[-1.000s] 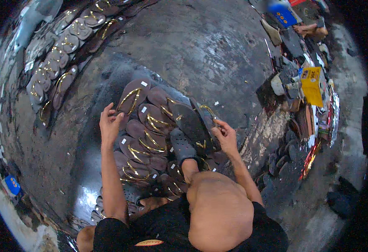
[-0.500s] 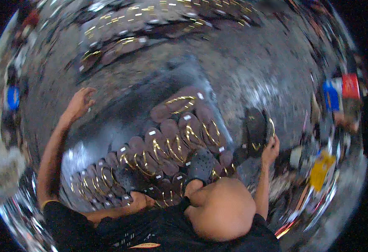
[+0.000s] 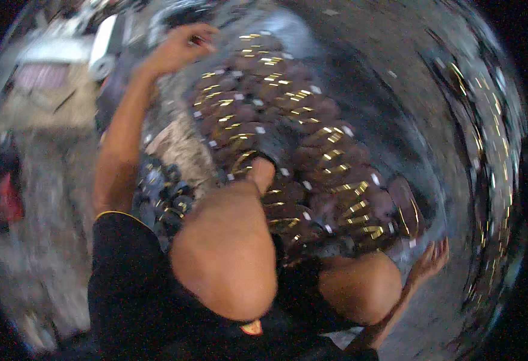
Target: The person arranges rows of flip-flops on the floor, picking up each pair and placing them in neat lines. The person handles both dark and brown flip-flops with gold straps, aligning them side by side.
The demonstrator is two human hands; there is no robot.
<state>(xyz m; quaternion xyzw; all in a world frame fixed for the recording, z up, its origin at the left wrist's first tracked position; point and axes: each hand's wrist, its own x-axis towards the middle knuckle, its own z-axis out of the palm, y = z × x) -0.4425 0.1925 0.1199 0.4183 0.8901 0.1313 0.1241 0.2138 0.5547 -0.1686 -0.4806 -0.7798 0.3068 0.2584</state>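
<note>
Several brown sandals point(image 3: 336, 153) with gold straps and small white tags lie in overlapping rows on a shiny dark sheet point(image 3: 390, 114). My right hand point(image 3: 429, 262) is low at the right, its blurred fingers stretched out and apparently holding nothing. Just beyond its fingertips lies a single brown sandal point(image 3: 403, 204) with a gold strap, at the near end of the rows. My left hand point(image 3: 180, 51) is raised at the far left of the rows. Its fingers are loosely curved and apart; a small dark red patch shows between them, too blurred to name.
My bent knees point(image 3: 225, 259) and one foot point(image 3: 263, 171) stand among the sandals. More gold-strapped sandals point(image 3: 497, 168) line the right edge. At left are a pile of dark footwear point(image 3: 161, 192), a white roll point(image 3: 104, 51) and a beige board point(image 3: 47, 111).
The view has swung to the left, smearing the picture. My right hand, earlier at a dark sandal with a gold strap, now appears free of it. My left arm remains stretched out.
</note>
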